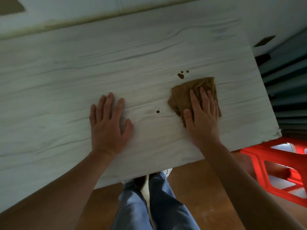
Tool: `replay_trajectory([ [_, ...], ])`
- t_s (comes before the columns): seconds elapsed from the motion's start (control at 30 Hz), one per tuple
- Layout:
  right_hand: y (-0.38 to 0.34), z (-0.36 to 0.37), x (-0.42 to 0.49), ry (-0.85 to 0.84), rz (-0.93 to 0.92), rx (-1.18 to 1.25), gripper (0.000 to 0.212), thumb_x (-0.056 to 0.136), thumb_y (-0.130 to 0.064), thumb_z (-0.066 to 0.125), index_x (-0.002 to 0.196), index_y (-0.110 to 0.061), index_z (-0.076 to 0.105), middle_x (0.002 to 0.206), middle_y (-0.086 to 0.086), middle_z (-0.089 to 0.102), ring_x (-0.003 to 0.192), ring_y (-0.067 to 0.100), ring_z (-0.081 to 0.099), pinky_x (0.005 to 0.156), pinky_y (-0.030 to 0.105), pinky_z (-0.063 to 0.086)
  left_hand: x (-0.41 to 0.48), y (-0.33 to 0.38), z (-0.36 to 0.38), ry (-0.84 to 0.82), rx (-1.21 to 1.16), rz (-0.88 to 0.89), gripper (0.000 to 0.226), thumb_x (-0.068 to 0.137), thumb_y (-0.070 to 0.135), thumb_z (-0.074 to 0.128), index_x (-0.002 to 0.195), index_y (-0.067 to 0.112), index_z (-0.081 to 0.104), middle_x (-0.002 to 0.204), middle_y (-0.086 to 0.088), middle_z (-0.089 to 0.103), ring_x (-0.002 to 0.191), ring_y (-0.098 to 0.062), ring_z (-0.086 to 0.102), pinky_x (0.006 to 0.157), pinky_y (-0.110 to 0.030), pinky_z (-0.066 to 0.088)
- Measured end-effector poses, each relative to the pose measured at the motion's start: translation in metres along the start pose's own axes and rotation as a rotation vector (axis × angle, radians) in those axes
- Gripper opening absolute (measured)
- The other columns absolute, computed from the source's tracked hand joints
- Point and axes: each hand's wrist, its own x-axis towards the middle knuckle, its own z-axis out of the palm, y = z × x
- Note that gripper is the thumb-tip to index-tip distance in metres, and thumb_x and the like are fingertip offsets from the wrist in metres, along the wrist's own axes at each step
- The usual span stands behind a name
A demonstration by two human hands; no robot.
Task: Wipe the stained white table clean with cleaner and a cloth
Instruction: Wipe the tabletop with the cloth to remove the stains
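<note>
- A person leans over the white worktop (66, 80).
- The right hand (202, 113) lies flat on a brown cloth (181, 95). Its fingers (203, 95) are straight and spread. They press the cloth down and do not curl round it.
- The left hand (108, 125) rests flat on the bare worktop, well to the left of the cloth. Its fingers are straight too and hold nothing.
- The cloth sits near the right end of the worktop, bunched into a thick pad.
- A big brown spot (181, 76), with two little dots by it, lies just past the far left corner of the cloth.
- A small brown spot (157, 111) lies between the two hands, just left of the cloth.
- I see no bottle of cleaner here.
- A red stool (265, 163) stands on the floor by the right corner.
- I think the wiping is not done, because both spots are there.
- To wipe well, the right hand should press hard and slide the cloth right over each spot.
- Small round rubs would help. Turning the cloth to a clean side would stop the brown from smearing.
- The left hand can push down to hold the worktop steady, out of the cloth's way.
</note>
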Motion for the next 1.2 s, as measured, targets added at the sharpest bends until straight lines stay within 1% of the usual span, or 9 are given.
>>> replay_trajectory([
  [0.13,-0.022,0.004,0.042,-0.011,-0.028,-0.019,0.060,0.103,-0.036,0.044,0.159,-0.021,0.029,0.167,0.009,0.019,0.155,0.031,0.010,0.126,0.047,0.008,0.000,-0.002,0.001,0.026,0.017,0.018,0.070,0.094,0.048,0.040,0.156,0.016,0.043,0.167,-0.016,0.031,0.156,-0.037,0.024,0.127,-0.058,0.015],
  [0.33,-0.078,0.015,0.104,-0.067,-0.116,-0.025,0.062,0.103,-0.040,0.041,0.160,-0.023,0.024,0.168,0.007,0.013,0.156,0.028,0.004,0.126,0.044,0.003,0.001,-0.003,0.000,-0.001,0.053,0.023,0.070,0.095,0.048,0.040,0.156,0.016,0.043,0.167,-0.017,0.030,0.156,-0.038,0.025,0.126,-0.059,0.017],
  [0.53,-0.116,0.030,0.114,-0.081,-0.235,-0.004,0.061,0.101,-0.040,0.042,0.159,-0.023,0.029,0.168,0.006,0.018,0.155,0.028,0.008,0.126,0.043,0.004,0.000,-0.004,0.002,0.004,0.071,0.031,0.069,0.096,0.049,0.040,0.157,0.017,0.041,0.168,-0.016,0.029,0.157,-0.036,0.023,0.127,-0.058,0.016],
  [0.67,-0.100,0.027,0.114,-0.075,-0.263,0.037,0.060,0.101,-0.043,0.042,0.157,-0.026,0.032,0.167,-0.001,0.022,0.155,0.022,0.012,0.126,0.040,0.009,0.000,-0.003,0.002,0.004,0.068,0.028,0.069,0.096,0.049,0.041,0.158,0.018,0.039,0.168,-0.015,0.028,0.158,-0.035,0.022,0.127,-0.057,0.016],
  [0.77,-0.083,0.020,0.113,-0.051,-0.247,0.028,0.059,0.101,-0.043,0.042,0.157,-0.026,0.033,0.166,-0.002,0.024,0.154,0.021,0.015,0.125,0.040,0.014,0.000,-0.003,0.004,0.017,0.061,0.030,0.068,0.096,0.049,0.042,0.157,0.018,0.041,0.168,-0.015,0.029,0.158,-0.034,0.022,0.127,-0.057,0.016],
  [0.9,-0.057,0.009,0.087,-0.011,-0.163,0.039,0.058,0.101,-0.038,0.046,0.156,-0.023,0.035,0.165,0.001,0.026,0.154,0.023,0.018,0.124,0.043,0.018,-0.001,-0.004,0.004,0.028,0.049,0.034,0.068,0.096,0.049,0.041,0.157,0.017,0.041,0.168,-0.014,0.029,0.158,-0.035,0.023,0.127,-0.057,0.016],
  [1.0,-0.036,0.003,0.053,-0.044,-0.116,0.013,0.059,0.102,-0.038,0.045,0.158,-0.023,0.031,0.167,0.001,0.022,0.155,0.022,0.014,0.125,0.045,0.019,-0.001,-0.004,0.005,0.028,0.043,0.034,0.070,0.095,0.048,0.043,0.157,0.017,0.040,0.168,-0.014,0.028,0.158,-0.035,0.022,0.128,-0.056,0.014],
  [1.13,-0.017,-0.001,0.031,-0.060,-0.120,-0.021,0.060,0.102,-0.036,0.049,0.157,-0.022,0.032,0.167,0.002,0.022,0.154,0.024,0.015,0.123,0.048,0.022,-0.001,-0.005,0.006,0.036,0.042,0.035,0.070,0.094,0.049,0.044,0.157,0.017,0.041,0.168,-0.015,0.028,0.157,-0.035,0.022,0.128,-0.057,0.015],
  [1.2,-0.020,0.000,0.038,-0.064,-0.118,-0.033,0.060,0.102,-0.035,0.049,0.158,-0.022,0.031,0.167,0.003,0.021,0.154,0.025,0.014,0.124,0.049,0.020,0.000,-0.005,0.006,0.047,0.037,0.038,0.070,0.094,0.048,0.045,0.156,0.017,0.041,0.168,-0.015,0.029,0.157,-0.036,0.024,0.127,-0.058,0.017],
])
